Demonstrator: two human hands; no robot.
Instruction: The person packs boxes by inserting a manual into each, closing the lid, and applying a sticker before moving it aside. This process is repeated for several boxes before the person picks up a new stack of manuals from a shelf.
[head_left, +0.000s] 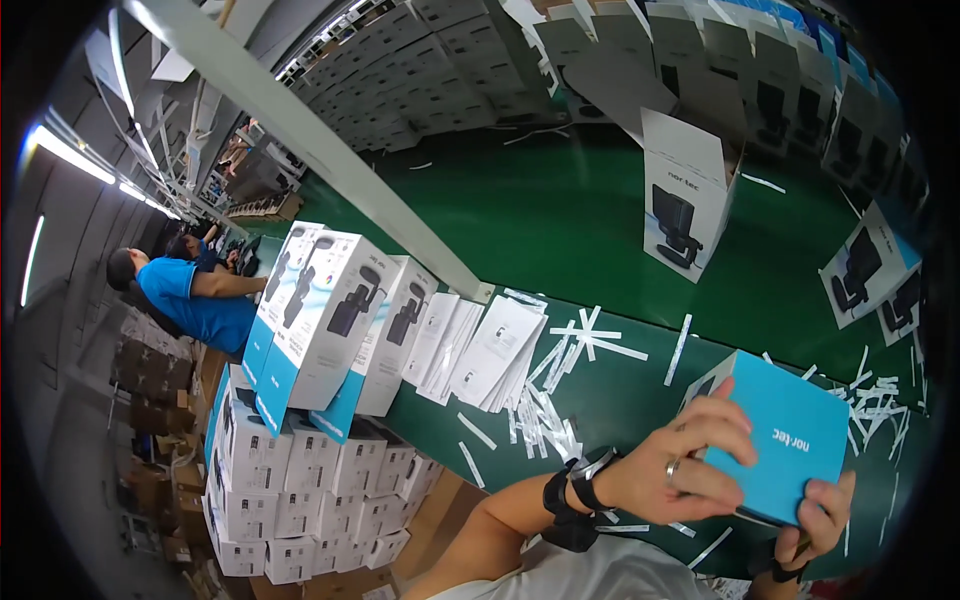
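Note:
A box (790, 425) with a bright blue face turned up sits at the lower right, at the green tabletop's near side. My left hand (705, 455), with a ring on one finger, lies over the box's left part, fingers curled onto the blue face. At the box's near right corner my right hand (825, 515) grips the edge, thumb and fingers bent round it. The box's underside is hidden. Around it lie loose white paper strips (545, 425), and a second pile of strips (880, 415) is just to its right.
Stacks of white leaflets (498, 350) lie left of the strips. Printed white boxes (340, 310) stand upright above a tall stack of similar boxes (255, 460). An open box (685, 200) stands farther back, near a slanting white post (330, 150). A person in blue (205, 300) works at the left.

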